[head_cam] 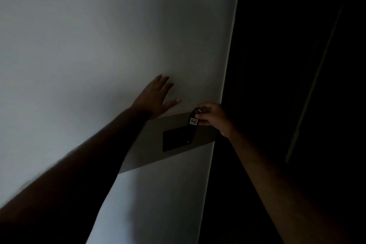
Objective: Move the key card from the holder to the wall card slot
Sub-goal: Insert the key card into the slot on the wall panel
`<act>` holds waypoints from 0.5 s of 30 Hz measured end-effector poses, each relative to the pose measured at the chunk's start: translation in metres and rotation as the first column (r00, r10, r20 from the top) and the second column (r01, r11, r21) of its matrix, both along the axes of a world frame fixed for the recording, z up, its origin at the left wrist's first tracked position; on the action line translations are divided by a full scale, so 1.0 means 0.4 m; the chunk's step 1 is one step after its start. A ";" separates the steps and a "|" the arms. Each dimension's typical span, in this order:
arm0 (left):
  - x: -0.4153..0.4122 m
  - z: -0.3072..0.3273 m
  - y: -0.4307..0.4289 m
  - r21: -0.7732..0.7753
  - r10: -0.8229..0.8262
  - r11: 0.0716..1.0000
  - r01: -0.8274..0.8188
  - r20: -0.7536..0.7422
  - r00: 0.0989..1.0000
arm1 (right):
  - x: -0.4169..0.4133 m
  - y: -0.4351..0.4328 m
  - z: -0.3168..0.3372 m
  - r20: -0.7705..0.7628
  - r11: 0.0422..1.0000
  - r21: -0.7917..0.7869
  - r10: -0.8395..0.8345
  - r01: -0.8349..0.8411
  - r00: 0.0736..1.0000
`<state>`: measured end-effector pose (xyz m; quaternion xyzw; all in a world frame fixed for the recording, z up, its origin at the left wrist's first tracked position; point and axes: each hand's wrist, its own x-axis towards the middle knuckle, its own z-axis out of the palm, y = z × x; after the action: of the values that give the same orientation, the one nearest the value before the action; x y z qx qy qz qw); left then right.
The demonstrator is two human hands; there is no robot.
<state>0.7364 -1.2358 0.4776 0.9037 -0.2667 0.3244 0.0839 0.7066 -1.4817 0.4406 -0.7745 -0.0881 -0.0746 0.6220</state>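
Key card (193, 124): dark, narrow tag with a small pale label, hanging just above the black wall unit. Location: pinched at its top end by your right hand (213, 118), fingers closed on the ring end; its lower end overlaps the upper right corner of the wall card slot (176, 139). Whether it has entered the slot cannot be told in this dim light.

Wall card slot: black rectangular plate, one small red light (188, 142) near its lower right, mounted on a grey-brown panel (150, 144) close to the wall's outer corner.

Left hand (156, 98): fingers spread, palm flat against the wall (99, 45) above and left of the panel, holding nothing.

Holder: not in view.

Handling notes, as judgement: the step in hand looks like the insertion itself.
- Square the card's lower edge to the slot opening first; it hangs slightly tilted now.
- Keep your grip high so your fingers stay clear of the plate.
- Push straight down along the wall face, without twisting.
- Use your braced left hand to steady yourself in the dark.
- Watch the red light for any response before you let go.
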 end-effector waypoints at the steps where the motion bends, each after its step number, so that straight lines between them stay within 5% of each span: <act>1: 0.013 0.007 -0.010 0.003 -0.006 1.000 0.005 0.032 0.999 | 0.021 -0.005 0.000 0.004 1.000 0.002 0.012 -0.012 1.000; 10: 0.052 -0.010 -0.058 0.055 0.113 0.988 -0.141 0.355 0.928 | 0.172 -0.037 -0.040 -0.008 0.990 -0.039 0.137 -0.137 0.991; 15: 0.058 -0.003 -0.071 -0.021 0.284 0.955 -0.296 0.351 0.892 | 0.249 -0.056 -0.060 0.070 0.965 -0.112 0.246 -0.237 0.967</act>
<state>0.7595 -1.2643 0.4764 0.8624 -0.1451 0.4842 -0.0290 0.8063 -1.5042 0.4165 -0.7851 -0.2112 -0.0257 0.5816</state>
